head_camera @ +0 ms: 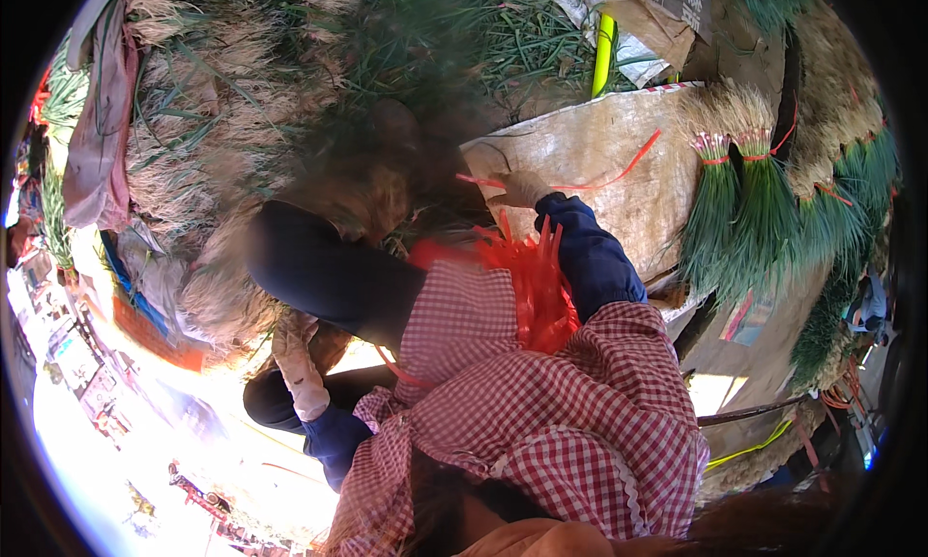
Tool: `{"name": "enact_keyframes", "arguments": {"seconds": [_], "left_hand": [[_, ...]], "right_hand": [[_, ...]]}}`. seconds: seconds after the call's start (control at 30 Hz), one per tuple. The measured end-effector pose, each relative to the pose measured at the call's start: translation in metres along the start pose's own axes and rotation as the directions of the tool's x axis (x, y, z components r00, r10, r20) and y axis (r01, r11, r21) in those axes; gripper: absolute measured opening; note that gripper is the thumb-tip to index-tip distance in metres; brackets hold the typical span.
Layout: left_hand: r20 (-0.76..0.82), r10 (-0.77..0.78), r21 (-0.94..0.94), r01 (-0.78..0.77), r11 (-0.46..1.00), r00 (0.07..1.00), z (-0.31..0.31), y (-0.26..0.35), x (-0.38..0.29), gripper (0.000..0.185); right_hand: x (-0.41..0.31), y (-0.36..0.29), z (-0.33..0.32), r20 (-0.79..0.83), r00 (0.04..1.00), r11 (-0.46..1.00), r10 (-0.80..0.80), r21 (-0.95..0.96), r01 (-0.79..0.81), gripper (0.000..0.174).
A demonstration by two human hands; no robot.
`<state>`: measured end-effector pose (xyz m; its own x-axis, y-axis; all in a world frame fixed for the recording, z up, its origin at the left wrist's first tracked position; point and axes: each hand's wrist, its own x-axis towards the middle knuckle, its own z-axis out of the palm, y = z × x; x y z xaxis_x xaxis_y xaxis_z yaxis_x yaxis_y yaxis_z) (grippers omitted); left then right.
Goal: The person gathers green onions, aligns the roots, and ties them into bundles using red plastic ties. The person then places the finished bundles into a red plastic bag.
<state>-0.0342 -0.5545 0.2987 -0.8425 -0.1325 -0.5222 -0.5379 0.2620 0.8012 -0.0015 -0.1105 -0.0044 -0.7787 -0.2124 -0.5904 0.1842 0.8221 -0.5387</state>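
In a pale glove, my right hand (523, 187) is closed on a red plastic tie strip (620, 176), whose ends stick out on both sides. Below it, a bundle of red strips (540, 289) lies on my lap against the checked apron (464, 303). Also gloved, my left hand (293, 339) reaches down beside my dark-trousered leg (333, 274), at the edge of a pile of thin green plants with pale roots (196, 144). Its fingers are partly hidden there, and I cannot tell whether they hold anything. A dark blur covers the area above my legs.
Tied bunches of scallion-like greens (761, 187) lie on the right, beside a worn pale board or sheet (616, 144). Loose greens (529, 42) spread at the top, near a bright yellow bar (603, 57). Strong sunlight washes out the lower left.
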Motion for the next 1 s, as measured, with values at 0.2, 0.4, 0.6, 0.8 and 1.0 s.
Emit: {"name": "enact_keyframes", "arguments": {"seconds": [0.2, 0.4, 0.6, 0.8, 1.0], "left_hand": [[-0.127, -0.081, -0.011, 0.080, 0.997, 0.989, -0.007, -0.009, -0.007, 0.028], [-0.033, -0.026, -0.055, 0.024, 0.998, 0.999, 0.015, 0.015, -0.002, 0.029], [-0.126, -0.022, -0.170, 0.000, 0.985, 0.992, -0.019, -0.040, -0.011, 0.029], [-0.225, 0.059, -0.397, -0.147, 0.906, 0.973, -0.011, -0.032, -0.018, 0.033], [-0.259, 0.248, -0.490, -0.348, 0.799, 0.934, -0.023, -0.030, -0.026, 0.034]], "right_hand": [[0.057, -0.006, 0.001, -0.214, 0.935, 0.952, 0.282, 0.186, -0.244, 0.066], [0.103, 0.055, 0.020, -0.477, 0.790, 0.895, 0.384, -0.018, -0.446, 0.030], [0.124, 0.013, -0.165, -0.649, 0.658, 0.890, 0.382, 0.065, -0.452, 0.024], [0.101, -0.100, -0.317, -0.652, 0.757, 0.942, 0.053, -0.220, -0.255, 0.056], [0.050, -0.311, -0.337, -0.316, 0.775, 0.809, -0.547, 0.040, 0.587, 0.038]]}}
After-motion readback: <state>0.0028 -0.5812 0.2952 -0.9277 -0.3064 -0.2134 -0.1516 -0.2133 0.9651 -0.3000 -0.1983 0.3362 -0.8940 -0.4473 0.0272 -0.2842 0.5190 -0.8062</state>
